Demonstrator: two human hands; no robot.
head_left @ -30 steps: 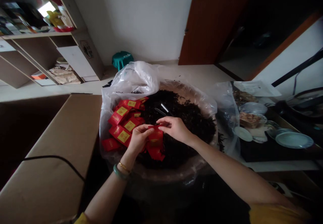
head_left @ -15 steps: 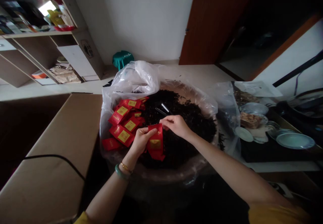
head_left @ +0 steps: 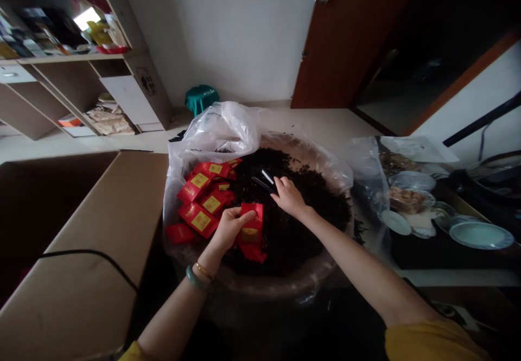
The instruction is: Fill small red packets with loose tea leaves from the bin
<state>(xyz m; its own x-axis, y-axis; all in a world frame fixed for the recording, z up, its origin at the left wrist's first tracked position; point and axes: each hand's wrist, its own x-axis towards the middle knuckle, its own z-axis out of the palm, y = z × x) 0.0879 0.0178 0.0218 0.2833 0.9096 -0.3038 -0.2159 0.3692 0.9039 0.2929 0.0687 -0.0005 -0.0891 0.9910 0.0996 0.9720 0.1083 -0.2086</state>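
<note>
My left hand pinches a red packet with a yellow label between thumb and fingers, above dark loose dried leaves that look like tea. Farther up, my right hand has its thumb and fingers closed about the near end of a slim black tool with a white strip, which lies over the leaves. The tool's exact kind is unclear. To the left of my left hand, several red packets are heaped inside a clear plastic liner in a round basket.
A cardboard box with a black cable across it stands left. At right, a dark tray bears plates and clear containers. Beyond are a green-covered stool or bin, a shelf unit and a brown door.
My right hand has left the top of the red packet and moved up and right to the black tool. My left hand keeps holding the packet. The view has shifted slightly.
</note>
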